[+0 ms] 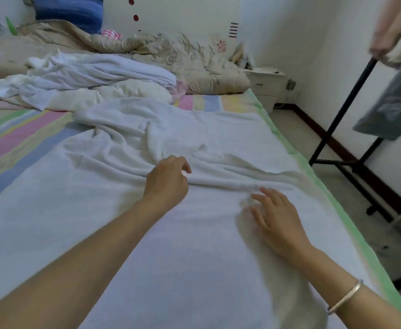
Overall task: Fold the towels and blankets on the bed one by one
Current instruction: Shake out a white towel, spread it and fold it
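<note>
A striped bed (16, 138) fills the room, and a white blanket (99, 222) lies spread over its near half, under both of a person's hands. The blanket is smooth on the near side of the fingers (182, 162) and rumpled into ridges just beyond them. Farther beyond the fingers, a beige quilt (171, 53) sits bunched against the wall, with a pile (94, 74) of white towels heaped just in front of it. Well to the right of the fingers, off the bed, a black rack (342, 110) stands on the floor with clothes (394, 105) hanging from it. A white nightstand (266, 81) sits in the far corner, beyond the right fingers. A blue pillow (68, 10) leans on the wall far beyond the left fingers. The left hand (167, 184) rests on a ridge of the blanket, fingers curled; whether they pinch the cloth cannot be told. The right hand (277, 222), blurred, lies flat on the blanket just beside the same ridge, fingers released and spread. A silver bangle (346, 296) circles the right wrist.
</note>
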Tool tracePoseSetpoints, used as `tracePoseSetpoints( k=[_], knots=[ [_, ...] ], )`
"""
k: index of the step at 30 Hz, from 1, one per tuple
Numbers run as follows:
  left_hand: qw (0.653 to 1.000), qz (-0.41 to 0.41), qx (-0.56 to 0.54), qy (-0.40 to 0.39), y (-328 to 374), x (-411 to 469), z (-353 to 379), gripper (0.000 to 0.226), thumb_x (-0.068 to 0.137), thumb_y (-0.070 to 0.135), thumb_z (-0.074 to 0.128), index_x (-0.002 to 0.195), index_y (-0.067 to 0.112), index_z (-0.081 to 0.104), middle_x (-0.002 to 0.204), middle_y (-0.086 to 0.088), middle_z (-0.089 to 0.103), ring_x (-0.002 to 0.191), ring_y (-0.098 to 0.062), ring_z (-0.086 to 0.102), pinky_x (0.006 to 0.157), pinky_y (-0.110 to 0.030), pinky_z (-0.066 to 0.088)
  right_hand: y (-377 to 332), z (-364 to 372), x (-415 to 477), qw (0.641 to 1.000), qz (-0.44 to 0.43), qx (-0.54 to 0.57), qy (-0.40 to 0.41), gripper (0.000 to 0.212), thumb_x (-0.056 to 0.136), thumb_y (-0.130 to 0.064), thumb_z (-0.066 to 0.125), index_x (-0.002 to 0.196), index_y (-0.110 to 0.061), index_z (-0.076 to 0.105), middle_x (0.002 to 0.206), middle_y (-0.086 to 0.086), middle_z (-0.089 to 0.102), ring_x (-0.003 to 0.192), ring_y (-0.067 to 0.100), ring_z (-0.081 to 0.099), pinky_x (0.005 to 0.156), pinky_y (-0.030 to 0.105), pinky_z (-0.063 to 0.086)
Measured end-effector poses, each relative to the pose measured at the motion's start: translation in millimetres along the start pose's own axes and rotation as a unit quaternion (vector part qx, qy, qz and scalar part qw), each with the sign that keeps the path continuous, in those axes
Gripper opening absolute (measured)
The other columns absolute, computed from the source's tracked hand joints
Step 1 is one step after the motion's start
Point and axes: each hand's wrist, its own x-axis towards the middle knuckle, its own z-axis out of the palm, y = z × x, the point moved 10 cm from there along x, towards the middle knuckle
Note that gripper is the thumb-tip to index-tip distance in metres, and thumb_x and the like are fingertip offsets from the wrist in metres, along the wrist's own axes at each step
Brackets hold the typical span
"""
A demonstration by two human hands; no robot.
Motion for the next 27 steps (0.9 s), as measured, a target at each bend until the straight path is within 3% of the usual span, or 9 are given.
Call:
tracePoseSetpoints(
  k=[3,6,9,11,13,17,20,24,27],
  knots=[
    [0.999,0.013,0.044,-0.007,10,67,31,0.028,0.088,0.008,0.049,0.11,0.021,0.06,0.114,0.0,0.057,0.102,-0.021,0.054,0.077,-0.034,0.045,11,-17,68,0.994,-0.048,0.035,0.094,0.03,0.089,-0.028,0.057,0.116,-0.019,0.064,0.128,0.003,0.058,0.118,0.029,0.052,0.095,0.04,0.044],
    [0.983,-0.003,0.171,-0.071,-1,109,61,0.042,0.087,0.037,0.062,0.124,0.022,0.05,0.123,-0.003,0.051,0.112,-0.024,0.051,0.084,-0.037,0.045,-4,-20,127,0.987,-0.069,0.062,0.129,0.033,0.089,-0.04,0.053,0.112,-0.019,0.066,0.113,0.002,0.063,0.104,0.028,0.058,0.083,0.041,0.05],
    [0.949,-0.052,0.262,-0.169,-24,125,88,0.067,0.076,0.063,0.065,0.126,0.023,0.045,0.123,-0.002,0.05,0.117,-0.025,0.05,0.086,-0.036,0.043,-20,19,181,0.997,-0.026,0.071,-0.009,0.055,0.087,-0.056,0.057,0.13,-0.021,0.055,0.122,0.0,0.06,0.116,0.025,0.053,0.091,0.038,0.044],
    [0.928,-0.07,0.304,-0.203,-33,132,97,0.049,0.083,0.051,0.062,0.121,0.022,0.049,0.119,-0.001,0.054,0.114,-0.024,0.052,0.08,-0.033,0.04,-27,54,205,0.987,0.005,0.091,-0.133,0.061,0.082,-0.062,0.059,0.13,-0.025,0.054,0.122,-0.004,0.061,0.117,0.021,0.053,0.088,0.034,0.044],
    [0.909,-0.076,0.355,-0.207,-34,144,96,0.028,0.087,0.025,0.058,0.115,0.022,0.055,0.114,0.0,0.057,0.109,-0.023,0.057,0.074,-0.029,0.036,-36,70,221,0.977,-0.014,0.123,-0.173,0.032,0.081,-0.054,0.065,0.101,-0.028,0.063,0.1,-0.008,0.064,0.1,0.018,0.059,0.07,0.028,0.045],
    [0.896,-0.078,0.419,-0.122,-21,191,79,0.026,0.082,0.003,0.057,0.1,0.022,0.061,0.101,0.002,0.061,0.1,-0.021,0.059,0.065,-0.027,0.033,-18,74,256,0.966,-0.029,0.189,-0.176,0.034,0.085,-0.038,0.062,0.059,-0.023,0.047,0.063,-0.006,0.05,0.068,0.017,0.051,0.053,0.029,0.032],
    [0.911,0.049,0.408,0.049,32,257,77,0.022,0.067,0.004,0.077,0.081,0.016,0.065,0.077,-0.003,0.061,0.078,-0.027,0.06,0.056,-0.028,0.024,45,50,302,0.975,0.035,0.195,-0.101,0.045,0.091,-0.036,0.055,0.053,-0.018,0.038,0.054,-0.005,0.042,0.057,0.017,0.043,0.05,0.029,0.028],
    [0.893,0.124,0.404,0.151,94,322,101,0.048,0.06,0.052,0.084,0.087,0.018,0.063,0.08,-0.001,0.064,0.076,-0.022,0.06,0.065,-0.03,0.037,164,40,346,0.981,0.173,0.08,-0.038,0.034,0.092,-0.038,0.05,0.067,-0.015,0.053,0.077,0.003,0.06,0.083,0.029,0.06,0.055,0.025,0.034],
    [0.926,0.124,0.332,0.132,101,341,139,0.049,0.076,0.054,0.071,0.106,0.016,0.062,0.095,-0.002,0.064,0.089,-0.025,0.058,0.076,-0.036,0.039,221,68,358,0.965,0.231,0.003,-0.126,0.028,0.085,-0.04,0.051,0.094,-0.017,0.065,0.106,0.007,0.065,0.1,0.03,0.062,0.072,0.028,0.043]
  ],
)
